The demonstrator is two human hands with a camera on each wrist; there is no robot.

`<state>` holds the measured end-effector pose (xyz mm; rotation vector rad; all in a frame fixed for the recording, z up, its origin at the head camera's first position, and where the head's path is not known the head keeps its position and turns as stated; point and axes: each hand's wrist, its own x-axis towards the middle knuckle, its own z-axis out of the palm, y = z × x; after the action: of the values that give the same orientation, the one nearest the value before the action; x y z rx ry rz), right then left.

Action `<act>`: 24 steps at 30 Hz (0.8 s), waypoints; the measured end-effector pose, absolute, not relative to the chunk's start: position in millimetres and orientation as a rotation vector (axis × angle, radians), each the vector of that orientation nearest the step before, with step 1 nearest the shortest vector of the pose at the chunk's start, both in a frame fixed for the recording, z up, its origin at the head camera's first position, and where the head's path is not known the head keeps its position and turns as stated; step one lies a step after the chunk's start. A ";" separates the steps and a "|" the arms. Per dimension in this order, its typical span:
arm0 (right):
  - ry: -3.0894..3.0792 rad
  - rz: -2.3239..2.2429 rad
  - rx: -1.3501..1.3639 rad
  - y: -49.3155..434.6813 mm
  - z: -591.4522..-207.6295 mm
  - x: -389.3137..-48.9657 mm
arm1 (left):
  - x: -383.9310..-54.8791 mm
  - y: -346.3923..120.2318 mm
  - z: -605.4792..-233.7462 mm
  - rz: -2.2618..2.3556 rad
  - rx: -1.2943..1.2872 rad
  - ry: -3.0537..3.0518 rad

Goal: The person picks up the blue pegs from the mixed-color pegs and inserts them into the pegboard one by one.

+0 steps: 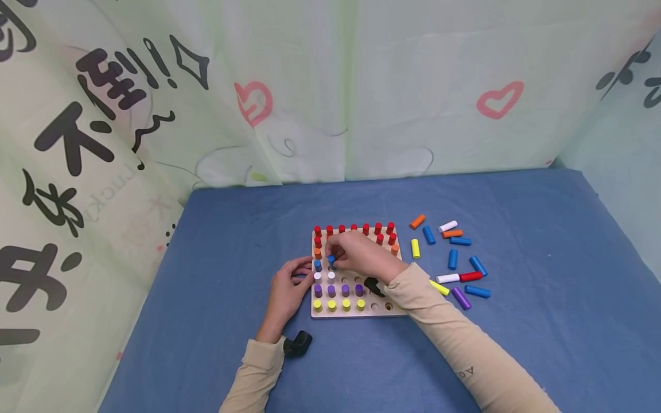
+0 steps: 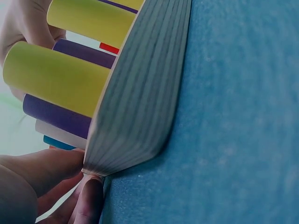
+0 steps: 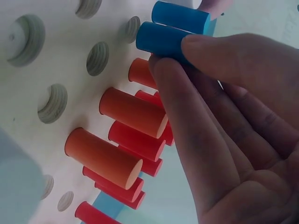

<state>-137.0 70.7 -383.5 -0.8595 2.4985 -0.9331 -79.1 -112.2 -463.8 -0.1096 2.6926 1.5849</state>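
A wooden pegboard (image 1: 353,315) carries upright round pegs in rows of red, orange, blue, white, purple and yellow. My right hand (image 1: 361,255) reaches over it and pinches a blue peg (image 3: 161,41) between thumb and fingers. Another blue peg (image 3: 180,17) stands just behind the held one in the right wrist view. At the board's left edge, my left hand (image 1: 289,285) rests its thumb and fingers against the side. The left wrist view shows its fingertips (image 2: 70,163) touching the board's corner. My right hand and forearm cover some holes and pegs.
Loose pegs lie right of the board: blue (image 1: 453,259), orange (image 1: 418,221), white (image 1: 447,279), red (image 1: 470,276), yellow (image 1: 415,248) and purple (image 1: 461,298). A blue cloth (image 1: 222,275) covers the table. A printed curtain (image 1: 387,115) hangs behind. Black wrist cameras (image 1: 298,344) sit on both wrists.
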 end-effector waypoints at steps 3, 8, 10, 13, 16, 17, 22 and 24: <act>2.502 -0.919 -0.857 69.5 -385.0 -137.4 | -79.2 -112.3 -464.5 1.587 -0.101 2.694; 2.507 -0.889 -0.864 67.6 -387.2 -138.0 | -79.6 -112.8 -464.8 1.602 -0.096 2.689; 2.503 -0.874 -0.864 67.1 -387.6 -138.3 | -79.6 -112.8 -465.0 1.606 -0.096 2.685; 2.503 -0.841 -0.876 66.4 -387.8 -138.9 | -79.7 -112.5 -464.9 1.602 -0.104 2.683; 2.504 -0.813 -0.888 65.7 -388.0 -139.5 | -79.8 -112.4 -464.7 1.593 -0.115 2.680; 2.506 -0.808 -0.890 65.4 -387.9 -139.5 | -79.9 -112.5 -464.5 1.594 -0.118 2.678; 2.493 -0.829 -0.887 66.2 -387.6 -139.0 | -79.7 -113.0 -464.5 1.600 -0.109 2.674; 2.485 -0.843 -0.892 66.8 -387.6 -138.7 | -79.6 -113.1 -464.5 1.608 -0.105 2.671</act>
<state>-138.7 66.8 -387.6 -0.8922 2.4853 -0.8425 -79.6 -113.1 -464.5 -0.1054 2.6714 1.6081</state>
